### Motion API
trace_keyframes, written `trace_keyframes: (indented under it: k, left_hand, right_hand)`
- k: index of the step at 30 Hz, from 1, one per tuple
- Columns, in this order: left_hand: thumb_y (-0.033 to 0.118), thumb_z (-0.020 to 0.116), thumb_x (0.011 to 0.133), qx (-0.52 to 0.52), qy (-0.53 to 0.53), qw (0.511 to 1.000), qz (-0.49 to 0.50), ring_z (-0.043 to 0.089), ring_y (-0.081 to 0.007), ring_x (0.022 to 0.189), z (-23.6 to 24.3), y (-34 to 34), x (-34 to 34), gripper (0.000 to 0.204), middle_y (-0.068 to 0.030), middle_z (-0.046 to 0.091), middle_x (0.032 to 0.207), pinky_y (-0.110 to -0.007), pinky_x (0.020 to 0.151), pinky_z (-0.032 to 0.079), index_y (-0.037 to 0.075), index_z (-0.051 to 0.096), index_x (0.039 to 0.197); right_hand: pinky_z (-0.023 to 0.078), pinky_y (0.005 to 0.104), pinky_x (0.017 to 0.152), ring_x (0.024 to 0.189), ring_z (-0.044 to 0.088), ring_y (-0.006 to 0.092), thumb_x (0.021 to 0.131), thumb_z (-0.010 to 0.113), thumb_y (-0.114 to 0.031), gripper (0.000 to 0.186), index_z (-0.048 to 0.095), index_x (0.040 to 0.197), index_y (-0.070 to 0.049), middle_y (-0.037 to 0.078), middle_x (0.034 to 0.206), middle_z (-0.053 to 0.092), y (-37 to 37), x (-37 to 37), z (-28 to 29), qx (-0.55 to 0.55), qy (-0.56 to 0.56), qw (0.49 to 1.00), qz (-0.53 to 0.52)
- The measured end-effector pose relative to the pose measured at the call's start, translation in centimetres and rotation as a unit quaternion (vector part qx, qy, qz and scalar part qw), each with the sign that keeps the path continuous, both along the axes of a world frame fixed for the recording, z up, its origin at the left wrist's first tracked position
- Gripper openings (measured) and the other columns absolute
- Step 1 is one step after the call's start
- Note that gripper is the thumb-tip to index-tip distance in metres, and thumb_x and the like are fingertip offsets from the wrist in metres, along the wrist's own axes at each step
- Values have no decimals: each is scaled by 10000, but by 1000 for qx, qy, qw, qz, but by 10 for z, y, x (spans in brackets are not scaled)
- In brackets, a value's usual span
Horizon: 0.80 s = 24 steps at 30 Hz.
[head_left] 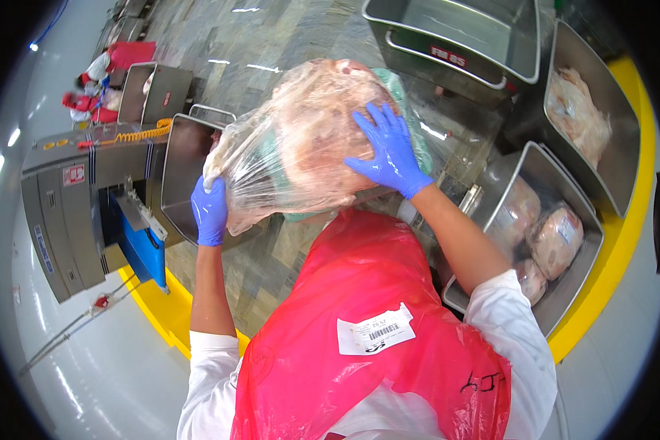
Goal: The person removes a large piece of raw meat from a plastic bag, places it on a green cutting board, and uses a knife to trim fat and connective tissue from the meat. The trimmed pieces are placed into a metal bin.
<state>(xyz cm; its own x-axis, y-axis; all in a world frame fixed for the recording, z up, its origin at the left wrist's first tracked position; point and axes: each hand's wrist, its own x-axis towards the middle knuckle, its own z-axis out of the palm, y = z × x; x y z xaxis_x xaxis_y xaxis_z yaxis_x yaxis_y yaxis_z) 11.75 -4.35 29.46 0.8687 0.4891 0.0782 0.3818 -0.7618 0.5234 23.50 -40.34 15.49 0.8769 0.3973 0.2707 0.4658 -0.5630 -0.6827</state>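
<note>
A large piece of pale raw meat (pixel 319 150) in a clear plastic bag (pixel 260 165) is in front of me at the middle. My left hand (pixel 210 211), in a blue glove, is closed on the bunched left end of the bag, and the film is pulled taut toward it. My right hand (pixel 390 154), also gloved in blue, lies spread flat on the meat's right side over the film. Green plastic (pixel 397 92) shows behind and under the meat. What bears the meat from below is hidden.
At the right stands a metal bin (pixel 554 176) with several wrapped meat pieces (pixel 557 233). Behind it, another bin (pixel 614 106) contains pale meat (pixel 578 114). A metal tub (pixel 418 55) stands far right. Left are a bin (pixel 183 161) and a steel machine (pixel 66 227) with a blue flap (pixel 145 253). People (pixel 99 70) work farther off.
</note>
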Motion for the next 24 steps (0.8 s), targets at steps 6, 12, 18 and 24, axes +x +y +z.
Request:
trace_keyframes:
  k: [6, 12, 18, 24]
  left_hand:
    - [85, 628, 950, -156, -105, 981, -55, 602, -126, 873, 55, -35, 20, 217, -55, 708, 1000, -309, 809, 502, -56, 686, 1105]
    - [119, 677, 942, -316, -34, 938, -139, 598, -99, 911, 4, 9, 49, 267, -37, 702, 1038, -304, 826, 505, -39, 691, 1156]
    - [190, 737, 917, -275, 20, 904, -328, 627, -191, 1116, -35, 20, 28, 522, -143, 678, 1234, -352, 969, 502, -33, 566, 1358]
    - [266, 809, 869, -382, 33, 824, -417, 620, -250, 1218, -34, 21, 17, 759, -193, 634, 1344, -380, 1027, 485, -31, 452, 1470]
  right_hand:
    - [256, 625, 1163, 1395, 409, 422, 874, 727, -389, 527, 636, 1332, -144, 145, 1475, 509, 29, 1, -15, -31, -65, 996, -60]
    - [507, 452, 826, 910, 663, 336, 976, 632, -177, 134, 660, 943, -50, 149, 927, 669, 61, 4, 26, 187, 11, 970, -152]
    - [487, 364, 703, 708, 600, 269, 992, 589, -108, 126, 622, 917, -11, 160, 787, 616, 83, -32, 111, 233, -37, 959, -154]
    - [469, 322, 669, 694, 489, 113, 979, 609, -152, 211, 616, 854, 18, 71, 718, 576, 102, 9, 187, 314, -26, 923, -221]
